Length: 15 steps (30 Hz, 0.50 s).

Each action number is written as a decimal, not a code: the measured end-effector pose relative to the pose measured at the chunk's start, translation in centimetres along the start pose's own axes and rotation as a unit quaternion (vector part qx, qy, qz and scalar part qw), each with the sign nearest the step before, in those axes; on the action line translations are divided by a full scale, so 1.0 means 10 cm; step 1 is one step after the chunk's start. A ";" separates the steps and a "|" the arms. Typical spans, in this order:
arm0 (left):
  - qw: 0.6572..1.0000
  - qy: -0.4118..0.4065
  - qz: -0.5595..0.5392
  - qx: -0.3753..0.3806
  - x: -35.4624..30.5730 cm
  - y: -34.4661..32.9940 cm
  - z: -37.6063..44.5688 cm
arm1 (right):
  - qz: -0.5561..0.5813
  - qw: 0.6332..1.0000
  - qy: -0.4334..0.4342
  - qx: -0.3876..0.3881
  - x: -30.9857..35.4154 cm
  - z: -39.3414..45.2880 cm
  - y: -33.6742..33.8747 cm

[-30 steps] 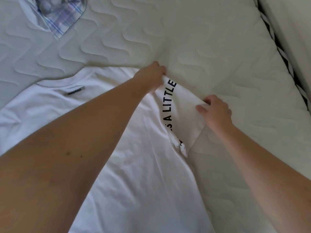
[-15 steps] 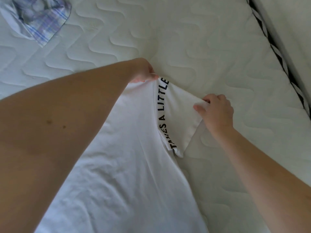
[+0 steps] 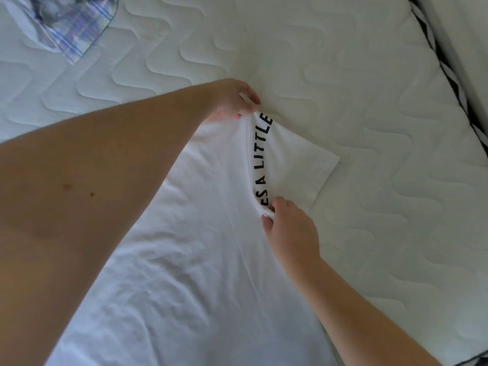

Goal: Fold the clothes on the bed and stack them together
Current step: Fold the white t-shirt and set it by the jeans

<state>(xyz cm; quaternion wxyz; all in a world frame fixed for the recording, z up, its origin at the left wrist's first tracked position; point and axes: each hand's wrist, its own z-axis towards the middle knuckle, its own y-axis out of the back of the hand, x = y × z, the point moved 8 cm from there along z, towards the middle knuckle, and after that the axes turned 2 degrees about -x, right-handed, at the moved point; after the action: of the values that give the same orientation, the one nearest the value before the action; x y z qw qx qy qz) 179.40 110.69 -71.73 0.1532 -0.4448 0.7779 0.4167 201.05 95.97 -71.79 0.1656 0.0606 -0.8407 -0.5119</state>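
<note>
A white T-shirt [image 3: 200, 260] lies spread on the bed [image 3: 356, 88], on a quilted mattress cover with a wavy stitch pattern. The shirt covers the lower and middle part of the view and runs out of the picture at the bottom edge. Its cloth is a little wrinkled.

The left hand [image 3: 232, 100] reaches across from the left side, the forearm passing over the shirt. Its fingers [image 3: 249, 95] are closed narrow and pinch the shirt at the far end of a fold, where the cloth is lifted slightly from the mattress. The right hand [image 3: 290, 228] comes in from the lower right. Its fingers [image 3: 277, 204] and thumb pinch the same fold at its near end, and a small bunch of cloth is gathered between them.

Between the two hands the fold runs in a slightly curved line. Along it stands black printed lettering [image 3: 264, 159] (the visible part reads "ES A LITTLE", the start is hidden in the fold near the right hand). To the right of the lettering a sleeve [image 3: 303, 165] lies flat on the mattress, with its corner pointing to the right.

In the upper left corner a checked garment [image 3: 71, 25] in blue and purple lies crumpled on the bed, well apart from the T-shirt. Along the right edge of the mattress runs a black and white patterned border [image 3: 446, 75].
</note>
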 end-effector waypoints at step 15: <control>0.986 -0.052 0.068 -0.144 -0.03 -0.12 -0.14 | 0.148 0.976 -0.077 -0.140 -0.43 0.20 0.39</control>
<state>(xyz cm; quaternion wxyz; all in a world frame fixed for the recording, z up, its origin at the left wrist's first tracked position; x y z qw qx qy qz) 180.73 109.49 -71.31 0.0995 -0.3862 0.7290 0.5563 204.68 100.59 -70.15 0.1810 -0.1285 -0.7706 -0.5975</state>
